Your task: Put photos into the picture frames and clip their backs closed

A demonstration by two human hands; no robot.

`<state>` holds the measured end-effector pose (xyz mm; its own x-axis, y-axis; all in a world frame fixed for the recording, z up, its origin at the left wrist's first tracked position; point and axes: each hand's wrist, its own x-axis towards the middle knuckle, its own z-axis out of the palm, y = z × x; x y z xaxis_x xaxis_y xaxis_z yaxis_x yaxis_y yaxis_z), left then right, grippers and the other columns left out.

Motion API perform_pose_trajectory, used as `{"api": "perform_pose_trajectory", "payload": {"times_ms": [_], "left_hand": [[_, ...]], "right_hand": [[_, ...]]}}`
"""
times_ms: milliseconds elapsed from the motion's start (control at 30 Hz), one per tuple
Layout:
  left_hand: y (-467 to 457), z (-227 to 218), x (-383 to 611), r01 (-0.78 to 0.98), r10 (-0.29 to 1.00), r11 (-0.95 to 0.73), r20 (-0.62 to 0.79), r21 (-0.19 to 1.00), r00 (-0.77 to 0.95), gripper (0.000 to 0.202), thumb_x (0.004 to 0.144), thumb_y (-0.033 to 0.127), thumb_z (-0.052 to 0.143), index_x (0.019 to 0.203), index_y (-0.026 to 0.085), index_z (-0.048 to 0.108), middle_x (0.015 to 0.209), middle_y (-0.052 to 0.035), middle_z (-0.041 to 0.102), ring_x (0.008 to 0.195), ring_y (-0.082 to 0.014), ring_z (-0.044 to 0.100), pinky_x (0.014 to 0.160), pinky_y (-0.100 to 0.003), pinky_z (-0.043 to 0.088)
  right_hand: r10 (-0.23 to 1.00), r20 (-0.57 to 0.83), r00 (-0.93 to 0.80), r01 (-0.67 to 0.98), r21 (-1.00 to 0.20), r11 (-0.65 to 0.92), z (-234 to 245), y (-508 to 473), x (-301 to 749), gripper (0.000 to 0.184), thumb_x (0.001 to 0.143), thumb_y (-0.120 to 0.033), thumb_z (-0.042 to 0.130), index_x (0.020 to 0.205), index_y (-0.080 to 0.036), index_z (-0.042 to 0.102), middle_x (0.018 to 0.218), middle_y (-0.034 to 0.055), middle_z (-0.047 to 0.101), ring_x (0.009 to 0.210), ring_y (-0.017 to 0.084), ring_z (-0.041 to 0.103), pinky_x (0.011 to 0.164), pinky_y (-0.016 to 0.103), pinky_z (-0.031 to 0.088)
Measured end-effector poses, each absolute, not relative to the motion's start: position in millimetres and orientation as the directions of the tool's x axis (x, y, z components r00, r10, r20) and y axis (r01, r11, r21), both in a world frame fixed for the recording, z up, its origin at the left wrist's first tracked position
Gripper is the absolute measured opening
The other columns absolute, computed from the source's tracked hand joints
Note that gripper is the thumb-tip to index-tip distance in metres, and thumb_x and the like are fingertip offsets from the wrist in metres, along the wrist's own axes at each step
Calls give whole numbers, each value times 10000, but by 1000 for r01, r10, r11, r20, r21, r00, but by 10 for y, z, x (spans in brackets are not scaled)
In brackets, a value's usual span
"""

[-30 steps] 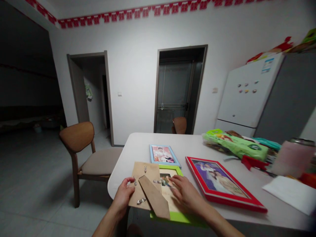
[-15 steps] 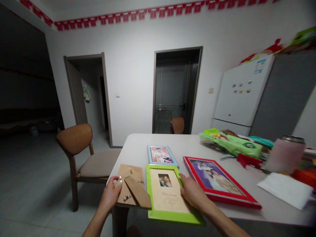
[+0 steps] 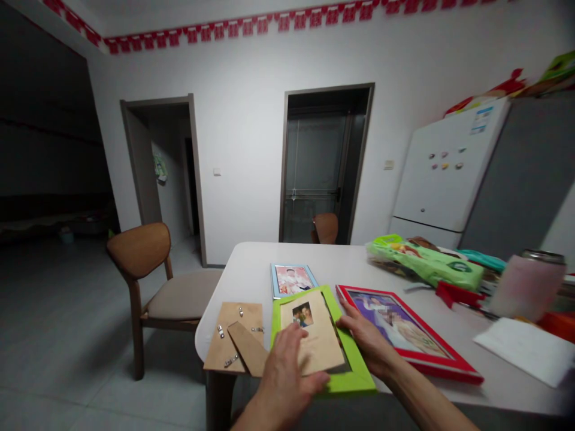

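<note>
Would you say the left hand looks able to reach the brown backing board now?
Probably yes: the backing board lies close beside the left hand, with nothing seen blocking the way.

A brown-backed chair (image 3: 140, 251) stood at left, a white refrigerator (image 3: 442, 191) at upper right. Red bunting (image 3: 248, 25) crossed the top of the frame. A pinkish jar (image 3: 525, 288) and green package (image 3: 438, 266) sat at lower right; a low shape (image 3: 33, 211), far left, was perhaps furniture.
</note>
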<state>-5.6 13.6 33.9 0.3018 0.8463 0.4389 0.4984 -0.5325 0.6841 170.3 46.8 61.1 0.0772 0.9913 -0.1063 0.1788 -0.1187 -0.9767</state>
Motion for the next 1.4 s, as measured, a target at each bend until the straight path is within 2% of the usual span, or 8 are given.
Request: {"api": "perform_pose_trajectory", "payload": {"times_ms": [267, 367, 533, 733, 1000, 1100, 1200, 1400], "left_hand": [[21, 722, 222, 523, 658, -740, 612, 422, 439, 315, 722, 99, 406, 1018, 174, 483, 898, -70, 570, 849, -214, 513, 759, -341, 444], [94, 771, -21, 556, 722, -639, 665, 532, 194, 324, 731, 103, 367, 1034, 170, 460, 841, -56, 549, 762, -184, 529, 690, -306, 447], [238, 583, -600, 532, 843, -376, 519, 758, -144, 284, 683, 168, 411, 960, 184, 473, 695, 17, 515, 611, -148, 525, 581, -256, 416], [245, 103, -941, 601, 927, -198, 347, 774, -142, 248, 665, 195, 419, 904, 193, 486, 584, 60, 469, 561, -143, 515, 555, -236, 389], [155, 81, -902, 753, 934, -212, 357, 623, -32, 256, 693, 168, 408, 928, 204, 501, 693, 6, 561, 691, -164, 559, 601, -230, 393], [151, 85, -916, 790, 938, -212, 348, 575, -2, 260, 703, 155, 385, 936, 182, 496, 735, -27, 578, 770, -189, 561, 651, -262, 414], [163, 47, -934, 820, 922, -233, 387, 522, 16, 272, 708, 149, 374, 955, 163, 488, 812, -57, 578, 833, -200, 547, 713, -302, 428], [125, 0, -797, 808, 848, -399, 509, 434, 146, 340, 687, 152, 408, 1017, 143, 489, 1015, -103, 541, 998, -228, 474, 870, -405, 386]], "right_hand": [[1000, -15, 20, 145, -989, -18, 649, 450, 1712, 700, 672, -312, 470, 1284, -144, 174, 674, 13, 607, 528, 133, 554, 518, 245, 427], [998, 19, 65, 401, -916, -8, 522, 519, 1824, 595, 675, -272, 453, 1231, -125, 303, 630, 11, 596, 533, 143, 556, 490, 233, 401], [977, 198, 78, 857, -514, 36, 290, 595, 1953, 426, 677, -180, 416, 1086, -82, 487, 859, 119, 630, 776, 201, 580, 686, 271, 405], [984, 179, -10, 955, -289, 63, 92, 606, 1916, 342, 706, -140, 401, 1010, -62, 537, 895, 170, 615, 846, 223, 565, 724, 280, 390], [972, 228, -48, 981, -175, 90, 28, 618, 1876, 336, 703, -139, 403, 981, -45, 568, 904, 179, 587, 842, 245, 543, 763, 323, 393], [942, 330, -59, 966, -219, 137, 69, 575, 1805, 390, 695, -169, 430, 1046, -42, 543, 1071, 200, 527, 986, 271, 479, 863, 354, 348], [952, 303, -53, 877, -441, 189, 122, 548, 1640, 411, 704, -203, 421, 1077, -62, 521, 1072, 166, 547, 944, 225, 515, 851, 332, 372], [997, -74, 21, 416, -906, -76, 78, 678, 1158, 522, 659, -199, 423, 1162, -57, 418, 550, 4, 582, 405, 100, 491, 394, 205, 363]]}}
